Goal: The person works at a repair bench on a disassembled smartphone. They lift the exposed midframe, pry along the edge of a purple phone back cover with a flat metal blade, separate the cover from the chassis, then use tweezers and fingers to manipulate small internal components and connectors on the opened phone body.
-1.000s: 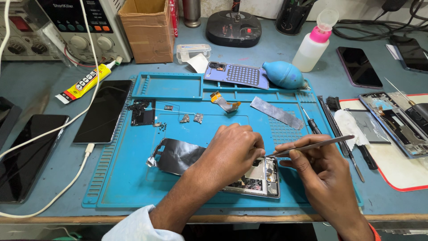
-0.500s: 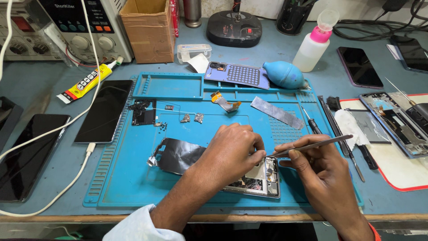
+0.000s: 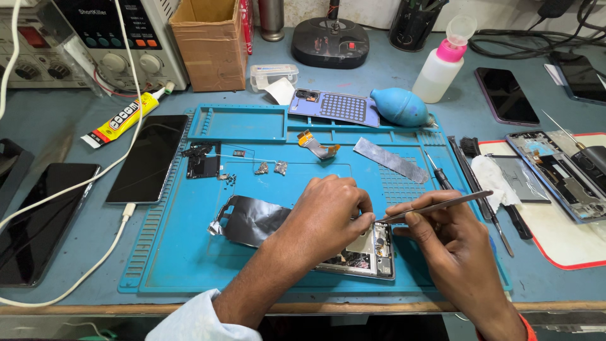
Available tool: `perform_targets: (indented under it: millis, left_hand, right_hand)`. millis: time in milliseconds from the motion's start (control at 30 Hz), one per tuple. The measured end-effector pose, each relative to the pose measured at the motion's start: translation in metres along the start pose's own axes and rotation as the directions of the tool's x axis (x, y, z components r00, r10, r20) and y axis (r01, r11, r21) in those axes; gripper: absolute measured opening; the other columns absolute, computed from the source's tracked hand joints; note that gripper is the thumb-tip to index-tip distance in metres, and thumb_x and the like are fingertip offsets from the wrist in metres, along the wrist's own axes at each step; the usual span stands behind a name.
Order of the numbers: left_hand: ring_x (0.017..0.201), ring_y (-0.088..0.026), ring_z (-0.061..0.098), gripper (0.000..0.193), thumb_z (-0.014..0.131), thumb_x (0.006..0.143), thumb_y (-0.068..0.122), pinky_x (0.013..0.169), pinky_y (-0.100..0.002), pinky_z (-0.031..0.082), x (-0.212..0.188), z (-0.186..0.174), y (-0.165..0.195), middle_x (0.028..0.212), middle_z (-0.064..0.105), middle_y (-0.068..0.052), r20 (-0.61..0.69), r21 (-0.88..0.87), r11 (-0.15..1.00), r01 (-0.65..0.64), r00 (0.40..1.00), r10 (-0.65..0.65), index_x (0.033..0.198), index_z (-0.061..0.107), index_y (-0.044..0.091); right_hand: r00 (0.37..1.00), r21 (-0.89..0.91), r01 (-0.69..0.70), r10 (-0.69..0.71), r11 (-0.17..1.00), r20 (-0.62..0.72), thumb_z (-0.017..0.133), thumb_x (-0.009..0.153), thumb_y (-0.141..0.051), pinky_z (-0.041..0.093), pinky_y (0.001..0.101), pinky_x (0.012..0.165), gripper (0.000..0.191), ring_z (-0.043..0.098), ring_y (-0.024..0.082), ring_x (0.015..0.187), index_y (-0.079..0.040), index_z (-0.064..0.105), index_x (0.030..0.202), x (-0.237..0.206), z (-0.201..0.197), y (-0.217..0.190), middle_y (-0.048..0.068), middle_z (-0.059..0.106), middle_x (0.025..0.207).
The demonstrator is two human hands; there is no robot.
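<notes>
1. Your left hand rests curled over the opened phone, fingertips pressing its upper edge.
2. Your right hand pinches metal tweezers, tips at the phone's top corner.
3. The phone lies at the near edge of the blue mat, just right of a dark foil sheet.

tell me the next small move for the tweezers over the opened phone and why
Probably ease the tweezers tip down into the opened phone. The right hand aims them at its top edge, and the left hand already pins the phone to the blue mat.
</notes>
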State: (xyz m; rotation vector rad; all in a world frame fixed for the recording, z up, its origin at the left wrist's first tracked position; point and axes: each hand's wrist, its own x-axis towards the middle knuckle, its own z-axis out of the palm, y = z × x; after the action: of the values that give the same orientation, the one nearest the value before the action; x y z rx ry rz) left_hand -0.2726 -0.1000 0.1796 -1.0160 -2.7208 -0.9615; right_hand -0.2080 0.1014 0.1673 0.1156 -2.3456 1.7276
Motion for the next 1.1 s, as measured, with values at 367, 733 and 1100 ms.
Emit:
perform_targets:
  millis: [367,733,1100]
  left_hand:
    - [0.085,-0.03,0.064,0.017,0.073,0.084,0.025,0.079,-0.047,0.048,-0.001,-0.001,0.003,0.079,0.069,-0.01,-0.026,-0.002,1.0,-0.019,0.999,0.019,0.087,0.08,0.009]
    - [0.086,-0.031,0.064,0.017,0.072,0.084,0.024,0.08,-0.048,0.048,-0.002,-0.001,0.007,0.079,0.068,-0.01,-0.045,0.026,0.999,-0.033,0.998,0.034,0.085,0.08,0.01]
    - [0.088,-0.031,0.064,0.017,0.071,0.084,0.024,0.081,-0.048,0.047,-0.002,-0.002,0.01,0.08,0.068,-0.011,-0.039,0.028,0.999,-0.022,0.999,0.023,0.086,0.08,0.009]
  right_hand:
    - [1.0,0.006,0.012,-0.012,1.0,0.003,0.06,0.097,-0.009,0.067,0.0351,0.084,0.018,0.076,0.019,0.097,0.0,0.056,0.112,0.0,-0.002,-0.005,0.015,0.076,0.105]
    - [0.999,0.003,0.037,-0.037,0.999,0.016,0.059,0.097,-0.01,0.067,0.0346,0.085,0.017,0.076,0.018,0.097,0.0,0.057,0.111,-0.001,-0.004,-0.01,0.013,0.077,0.105]
    - [0.999,-0.026,0.05,-0.049,0.998,0.018,0.059,0.097,-0.009,0.067,0.0339,0.083,0.016,0.076,0.017,0.095,0.0,0.058,0.11,-0.001,-0.006,-0.012,0.012,0.078,0.104]
